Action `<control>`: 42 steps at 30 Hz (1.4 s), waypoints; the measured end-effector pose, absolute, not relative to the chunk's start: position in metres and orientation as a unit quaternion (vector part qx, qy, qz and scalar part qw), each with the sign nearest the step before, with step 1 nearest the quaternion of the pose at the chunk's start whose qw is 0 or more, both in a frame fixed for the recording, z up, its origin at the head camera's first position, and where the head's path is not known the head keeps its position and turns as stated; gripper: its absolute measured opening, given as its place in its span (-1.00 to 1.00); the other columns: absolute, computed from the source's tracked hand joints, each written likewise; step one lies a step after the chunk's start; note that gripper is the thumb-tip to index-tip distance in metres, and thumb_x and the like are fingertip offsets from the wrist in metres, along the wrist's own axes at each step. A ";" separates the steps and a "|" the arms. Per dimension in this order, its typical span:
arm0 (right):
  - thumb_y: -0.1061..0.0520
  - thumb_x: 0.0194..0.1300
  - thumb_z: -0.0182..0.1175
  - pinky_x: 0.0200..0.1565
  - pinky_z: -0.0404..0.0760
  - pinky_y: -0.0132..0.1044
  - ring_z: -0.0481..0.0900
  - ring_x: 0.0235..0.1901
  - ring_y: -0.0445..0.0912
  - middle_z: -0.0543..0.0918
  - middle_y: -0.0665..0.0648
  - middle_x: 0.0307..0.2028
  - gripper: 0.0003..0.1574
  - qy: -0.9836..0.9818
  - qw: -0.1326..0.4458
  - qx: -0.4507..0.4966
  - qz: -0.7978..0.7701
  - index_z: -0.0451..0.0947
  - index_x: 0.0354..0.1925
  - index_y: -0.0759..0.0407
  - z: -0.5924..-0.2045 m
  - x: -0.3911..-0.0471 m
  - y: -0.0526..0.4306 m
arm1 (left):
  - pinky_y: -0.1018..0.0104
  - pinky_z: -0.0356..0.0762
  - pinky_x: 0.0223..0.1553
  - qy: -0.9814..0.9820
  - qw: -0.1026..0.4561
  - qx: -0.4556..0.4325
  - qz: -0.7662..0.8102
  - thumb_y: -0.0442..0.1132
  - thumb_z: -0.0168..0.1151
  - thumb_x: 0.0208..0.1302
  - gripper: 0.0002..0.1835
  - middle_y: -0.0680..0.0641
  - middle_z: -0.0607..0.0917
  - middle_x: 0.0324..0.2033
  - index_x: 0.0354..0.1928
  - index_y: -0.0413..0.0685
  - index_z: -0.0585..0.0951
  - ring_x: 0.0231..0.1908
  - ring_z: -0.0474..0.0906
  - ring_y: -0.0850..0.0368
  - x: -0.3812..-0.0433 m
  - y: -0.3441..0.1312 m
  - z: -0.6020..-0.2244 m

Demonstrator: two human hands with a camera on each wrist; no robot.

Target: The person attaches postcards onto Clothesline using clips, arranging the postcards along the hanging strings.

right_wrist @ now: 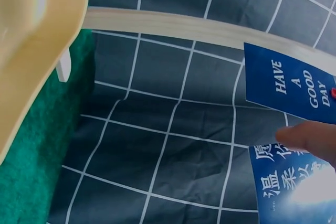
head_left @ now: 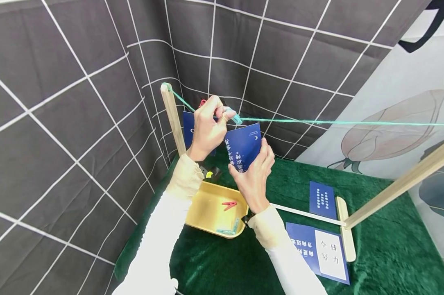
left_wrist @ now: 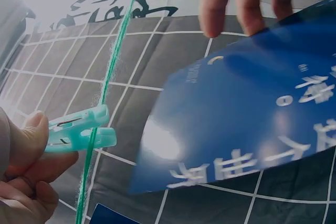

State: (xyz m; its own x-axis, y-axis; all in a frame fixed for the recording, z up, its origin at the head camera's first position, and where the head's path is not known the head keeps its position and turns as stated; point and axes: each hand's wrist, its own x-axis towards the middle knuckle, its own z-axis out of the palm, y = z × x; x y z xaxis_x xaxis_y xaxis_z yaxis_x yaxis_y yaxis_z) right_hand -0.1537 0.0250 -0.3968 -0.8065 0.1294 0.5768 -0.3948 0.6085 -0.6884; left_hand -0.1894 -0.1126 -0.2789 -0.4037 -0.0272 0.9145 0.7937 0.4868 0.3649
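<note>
My left hand (head_left: pixel 209 129) pinches a teal clothespin (left_wrist: pixel 76 128) by its handle end, and the tips of the clothespin straddle the green string (left_wrist: pixel 113 61). With its thumb and fingers, my right hand (head_left: pixel 257 176) holds a blue card (head_left: pixel 244 141) printed with white characters and a small moon. This card is just below the string, its upper edge beside the clothespin and apart from it in the left wrist view. Farther left, a second blue card (right_wrist: pixel 291 85) reading "HAVE A GOOD DAY" hangs with a red clothespin (head_left: pixel 202 102), partly hidden behind my left hand.
The string runs between a left wooden post (head_left: pixel 174 119) and the right side, where another post (head_left: pixel 402 188) leans in view. Below my hands, a yellow tray (head_left: pixel 207 200) contains red and teal clothespins. Blue cards (head_left: pixel 322 200) lie on the green cloth (head_left: pixel 384 229) at right.
</note>
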 end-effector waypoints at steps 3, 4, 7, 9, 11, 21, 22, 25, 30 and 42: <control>-0.09 -0.25 0.49 0.05 0.16 0.15 0.01 0.23 0.05 0.06 0.18 0.25 0.44 -0.838 0.312 0.080 0.440 -0.22 0.41 -0.06 -0.394 -0.157 0.021 | 0.32 0.27 -0.51 -0.726 0.464 -0.268 -0.432 -0.40 0.30 0.05 -0.64 -0.09 0.33 -0.66 -0.62 -0.21 0.26 -0.52 0.46 0.08 -0.190 -0.113 -0.279; -0.10 -0.25 0.49 0.05 0.16 0.14 0.01 0.23 0.05 0.07 0.19 0.25 0.44 -0.837 0.315 0.082 0.441 -0.22 0.40 -0.05 -0.393 -0.158 0.020 | 0.32 0.27 -0.50 -0.728 0.461 -0.267 -0.432 -0.40 0.29 0.06 -0.64 -0.09 0.33 -0.65 -0.62 -0.21 0.26 -0.51 0.46 0.08 -0.191 -0.113 -0.279; -0.10 -0.24 0.49 0.05 0.16 0.14 0.01 0.22 0.05 0.06 0.18 0.25 0.43 -0.831 0.322 0.089 0.444 -0.21 0.40 -0.04 -0.392 -0.160 0.017 | 0.32 0.28 -0.48 -0.738 0.449 -0.267 -0.427 -0.40 0.28 0.07 -0.64 -0.08 0.32 -0.64 -0.62 -0.21 0.26 -0.50 0.45 0.10 -0.191 -0.113 -0.279; -0.12 -0.22 0.47 0.07 0.15 0.13 0.01 0.22 0.05 0.05 0.18 0.25 0.41 -0.828 0.327 0.094 0.446 -0.22 0.41 -0.03 -0.391 -0.162 0.015 | 0.33 0.26 -0.48 -0.746 0.439 -0.271 -0.421 -0.40 0.28 0.08 -0.65 -0.08 0.32 -0.64 -0.62 -0.21 0.26 -0.52 0.40 0.11 -0.192 -0.114 -0.279; -0.12 -0.20 0.46 0.09 0.14 0.12 0.00 0.23 0.04 0.04 0.17 0.26 0.40 -0.824 0.332 0.099 0.448 -0.22 0.41 -0.03 -0.390 -0.164 0.014 | 0.35 0.25 -0.49 -0.754 0.427 -0.278 -0.414 -0.40 0.27 0.08 -0.65 -0.07 0.31 -0.63 -0.61 -0.20 0.26 -0.54 0.36 0.13 -0.193 -0.115 -0.278; -0.08 -0.19 0.46 0.08 0.13 0.12 0.02 0.21 0.05 0.05 0.21 0.23 0.37 -0.815 0.346 0.109 0.451 -0.20 0.40 -0.03 -0.390 -0.167 0.011 | 0.36 0.23 -0.50 -0.772 0.399 -0.298 -0.395 -0.42 0.24 0.08 -0.68 -0.05 0.30 -0.62 -0.61 -0.18 0.26 -0.57 0.31 0.13 -0.199 -0.118 -0.275; -0.06 -0.20 0.47 0.08 0.13 0.13 0.02 0.21 0.05 0.05 0.21 0.23 0.38 -0.815 0.346 0.108 0.451 -0.20 0.40 -0.03 -0.390 -0.168 0.010 | 0.36 0.23 -0.50 -0.774 0.394 -0.298 -0.395 -0.41 0.24 0.08 -0.68 -0.05 0.30 -0.62 -0.60 -0.17 0.27 -0.57 0.31 0.13 -0.199 -0.119 -0.274; -0.03 -0.21 0.48 0.07 0.13 0.13 0.02 0.20 0.04 0.05 0.21 0.22 0.39 -0.816 0.346 0.103 0.451 -0.20 0.40 -0.04 -0.389 -0.168 0.009 | 0.37 0.24 -0.49 -0.785 0.375 -0.294 -0.396 -0.41 0.24 0.09 -0.68 -0.04 0.30 -0.62 -0.61 -0.17 0.27 -0.56 0.31 0.14 -0.198 -0.120 -0.272; -0.09 -0.20 0.47 0.04 0.15 0.10 0.01 0.19 0.02 0.05 0.19 0.20 0.41 -0.822 0.336 0.090 0.451 -0.24 0.41 -0.08 -0.386 -0.167 0.006 | 0.39 0.27 -0.51 -0.808 0.327 -0.289 -0.395 -0.39 0.24 0.10 -0.69 -0.04 0.30 -0.59 -0.58 -0.16 0.28 -0.55 0.30 0.17 -0.196 -0.120 -0.265; -0.04 -0.23 0.49 0.19 0.07 -0.01 -0.01 0.19 0.07 0.03 0.22 0.17 0.39 -0.803 0.367 0.094 0.460 -0.17 0.39 0.01 -0.390 -0.166 0.002 | 0.42 0.44 -0.39 -0.840 0.242 -0.286 -0.392 -0.33 0.22 0.17 -0.76 -0.08 0.40 -0.45 -0.44 -0.17 0.31 -0.46 0.39 0.15 -0.193 -0.119 -0.259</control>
